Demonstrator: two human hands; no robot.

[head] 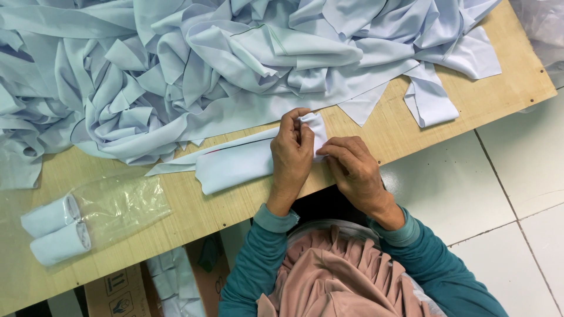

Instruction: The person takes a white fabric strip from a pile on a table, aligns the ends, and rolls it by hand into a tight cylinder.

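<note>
Pinching, seemingly, pale cloth strip [247,161]

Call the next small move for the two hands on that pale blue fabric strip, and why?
Probably keep rolling leftward: the left hand and right hand pinch the started roll at the right end of the pale blue fabric strip, its length lies flat on the wooden table, and two finished rolls sit nearby.

i saw my left hand [292,154] and right hand [354,170] bare, no gloves or rings. teal long sleeves [254,264] ended in ribbed cuffs at my wrists, and a dusty-pink pleated scarf [341,276] draped my chest.
</note>
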